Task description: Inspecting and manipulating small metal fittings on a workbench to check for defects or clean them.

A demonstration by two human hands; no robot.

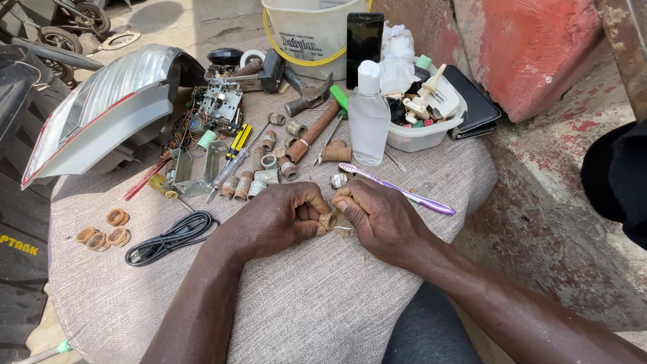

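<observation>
My left hand [280, 219] and my right hand [377, 216] meet at the middle of a cloth-covered table [317, 303]. Between their fingertips they pinch a small rusty pipe fitting [328, 220]. A purple toothbrush [397, 189] lies just past my right hand, its handle pointing right. Several more rusty fittings [266, 172] lie in a cluster just beyond my left hand. One small metal fitting [339, 179] sits by the toothbrush head.
A clear plastic bottle [368, 114] stands behind, beside a white tub of parts [424, 135] and a white bucket [310, 34]. A hammer [306, 101], screwdrivers [236, 145], a circuit board [216, 108], a black cable [172, 236] and rusty rings [104, 232] lie left. A red wall [532, 47] stands right.
</observation>
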